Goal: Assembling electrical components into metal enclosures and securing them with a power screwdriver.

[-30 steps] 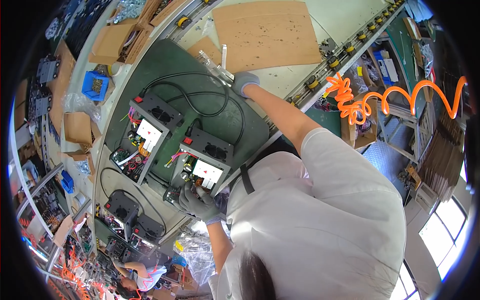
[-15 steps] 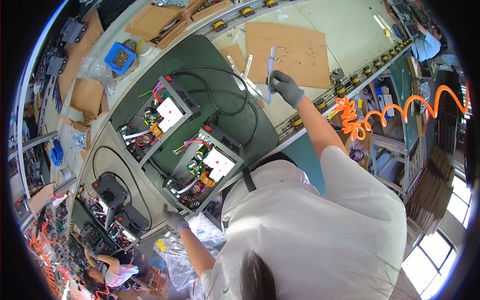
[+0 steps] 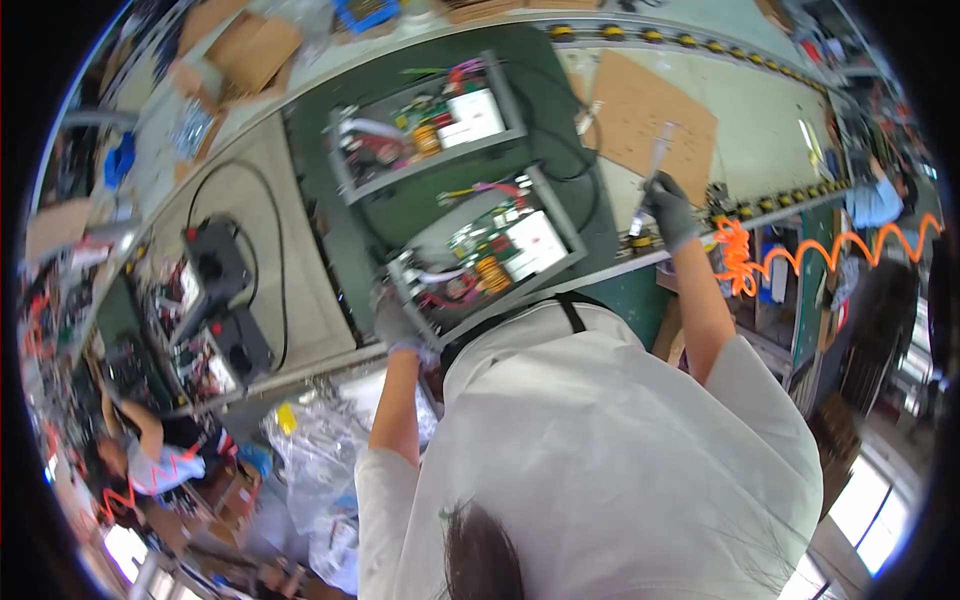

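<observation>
Hands apart, the right hand (image 3: 672, 210) grips a pale strip (image 3: 660, 150), long axis pointing forward, right of the nearer chassis (image 3: 562, 220), at whose left end the left hand (image 3: 397, 322) sits, its hold unclear.

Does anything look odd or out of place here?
Perhaps the orange coiled hose, right of the gloved right hand: it's bunched tightly at one end but stretched into loose waves toward the other.
</observation>
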`<state>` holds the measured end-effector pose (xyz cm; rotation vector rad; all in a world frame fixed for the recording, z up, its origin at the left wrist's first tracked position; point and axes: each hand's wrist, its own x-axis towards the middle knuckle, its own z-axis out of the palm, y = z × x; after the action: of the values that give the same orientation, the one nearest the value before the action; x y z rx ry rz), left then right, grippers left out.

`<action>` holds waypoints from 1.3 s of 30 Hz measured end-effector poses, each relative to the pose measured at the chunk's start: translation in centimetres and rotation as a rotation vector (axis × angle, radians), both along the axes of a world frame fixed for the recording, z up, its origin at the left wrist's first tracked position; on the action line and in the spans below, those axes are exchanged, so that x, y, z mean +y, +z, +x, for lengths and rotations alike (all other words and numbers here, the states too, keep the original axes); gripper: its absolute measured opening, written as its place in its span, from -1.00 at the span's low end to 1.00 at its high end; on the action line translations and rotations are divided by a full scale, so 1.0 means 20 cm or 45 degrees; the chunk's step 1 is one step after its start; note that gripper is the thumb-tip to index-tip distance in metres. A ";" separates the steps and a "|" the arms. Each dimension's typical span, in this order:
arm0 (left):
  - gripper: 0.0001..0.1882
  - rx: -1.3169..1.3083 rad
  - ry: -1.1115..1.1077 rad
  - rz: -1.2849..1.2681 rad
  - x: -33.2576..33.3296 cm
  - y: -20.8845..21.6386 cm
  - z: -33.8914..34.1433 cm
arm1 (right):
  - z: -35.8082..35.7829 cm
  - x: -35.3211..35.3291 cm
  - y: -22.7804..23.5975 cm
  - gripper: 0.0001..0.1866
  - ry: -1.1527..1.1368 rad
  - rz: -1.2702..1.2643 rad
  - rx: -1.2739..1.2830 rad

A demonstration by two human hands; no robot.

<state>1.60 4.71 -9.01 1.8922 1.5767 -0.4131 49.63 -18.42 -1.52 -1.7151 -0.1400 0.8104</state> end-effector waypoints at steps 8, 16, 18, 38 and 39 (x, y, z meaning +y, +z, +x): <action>-0.07 0.154 -0.369 0.240 -0.24 -0.01 0.21 | 0.26 -0.16 -0.42 -0.84 0.129 -0.725 0.053; -0.40 -0.142 -0.346 0.087 -0.13 0.11 0.33 | 0.65 -0.36 -1.33 -0.53 0.304 -0.690 -0.045; -0.74 -0.432 0.143 0.161 -0.11 0.06 0.19 | 0.64 -0.27 -1.32 -0.54 0.229 -0.629 0.019; -0.69 -0.210 0.517 0.255 0.26 -0.28 -0.28 | 0.84 -0.60 -0.80 -0.59 0.459 -0.745 -0.162; -0.69 -0.334 0.595 0.283 0.26 -0.33 -0.27 | 0.96 -0.69 -0.72 -0.66 0.208 -0.530 -0.081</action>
<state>-3.88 9.82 -15.68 1.5784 1.8646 0.2115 68.90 -32.30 -15.86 -2.1438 -0.1640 0.9537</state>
